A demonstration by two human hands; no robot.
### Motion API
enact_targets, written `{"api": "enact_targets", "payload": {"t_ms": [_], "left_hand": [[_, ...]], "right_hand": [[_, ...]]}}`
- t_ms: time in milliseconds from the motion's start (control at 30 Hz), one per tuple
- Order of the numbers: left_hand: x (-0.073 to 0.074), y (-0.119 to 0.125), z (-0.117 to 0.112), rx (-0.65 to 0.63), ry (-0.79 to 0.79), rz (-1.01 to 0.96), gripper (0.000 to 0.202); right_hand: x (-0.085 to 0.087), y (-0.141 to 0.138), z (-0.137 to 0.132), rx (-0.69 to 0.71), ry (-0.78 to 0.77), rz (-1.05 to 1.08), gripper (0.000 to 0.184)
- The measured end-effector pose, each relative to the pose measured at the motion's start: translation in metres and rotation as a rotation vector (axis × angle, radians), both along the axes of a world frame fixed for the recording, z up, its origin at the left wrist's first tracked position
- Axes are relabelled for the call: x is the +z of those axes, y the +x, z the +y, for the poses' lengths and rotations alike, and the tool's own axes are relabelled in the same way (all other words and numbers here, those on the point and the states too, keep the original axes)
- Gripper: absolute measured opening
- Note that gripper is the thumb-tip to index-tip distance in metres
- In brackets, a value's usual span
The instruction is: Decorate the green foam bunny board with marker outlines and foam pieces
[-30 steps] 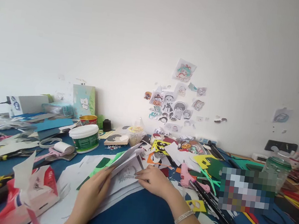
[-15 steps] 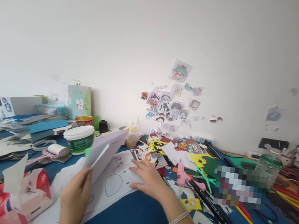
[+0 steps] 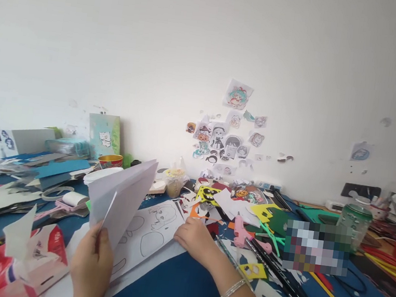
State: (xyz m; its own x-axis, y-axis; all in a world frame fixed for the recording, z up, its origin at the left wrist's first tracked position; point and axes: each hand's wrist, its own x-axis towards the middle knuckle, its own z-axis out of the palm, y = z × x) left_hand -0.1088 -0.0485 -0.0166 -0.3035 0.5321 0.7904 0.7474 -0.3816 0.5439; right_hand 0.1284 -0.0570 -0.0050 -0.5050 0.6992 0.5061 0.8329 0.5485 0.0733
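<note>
White sheets (image 3: 122, 197) lifted up over the blue worktop (image 3: 179, 292).
Held tilted in the left hand (image 3: 92, 266), fingers pinched tight on the bottom edge. Right hand (image 3: 195, 238) laid flat, fingers spread, on the drawing page (image 3: 152, 232) underneath. Pink glue gun (image 3: 243, 232) just beside, on the right.

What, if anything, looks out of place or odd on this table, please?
Paper scraps and cutouts lie strewn across the table, a glue gun lies among them, and a torn packet gapes open at the left. The left hand holds sheets lifted.
</note>
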Motion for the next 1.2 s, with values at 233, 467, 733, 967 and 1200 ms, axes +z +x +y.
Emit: {"api": "enact_targets", "payload": {"t_ms": [233, 467, 733, 967, 1200], "left_hand": [[0.002, -0.002, 0.000, 0.127, 0.063, -0.092, 0.035], [-0.002, -0.003, 0.002, 0.148, 0.099, -0.094, 0.033], [-0.002, -0.003, 0.002, 0.079, 0.055, -0.039, 0.033], [-0.012, 0.007, 0.006, -0.162, 0.180, 0.384, 0.028], [-0.013, 0.027, 0.011, -0.254, 0.356, 0.650, 0.022]], "right_hand": [[0.011, 0.014, -0.003, -0.052, 0.280, 0.022, 0.025], [0.018, 0.049, -0.010, -0.169, 0.337, 0.328, 0.024], [0.012, 0.051, -0.006, -0.109, 0.321, 0.436, 0.027], [0.007, 0.008, 0.006, -0.159, 0.397, 0.204, 0.028], [0.017, -0.021, 0.000, -0.051, 0.406, 0.329, 0.027]]}}
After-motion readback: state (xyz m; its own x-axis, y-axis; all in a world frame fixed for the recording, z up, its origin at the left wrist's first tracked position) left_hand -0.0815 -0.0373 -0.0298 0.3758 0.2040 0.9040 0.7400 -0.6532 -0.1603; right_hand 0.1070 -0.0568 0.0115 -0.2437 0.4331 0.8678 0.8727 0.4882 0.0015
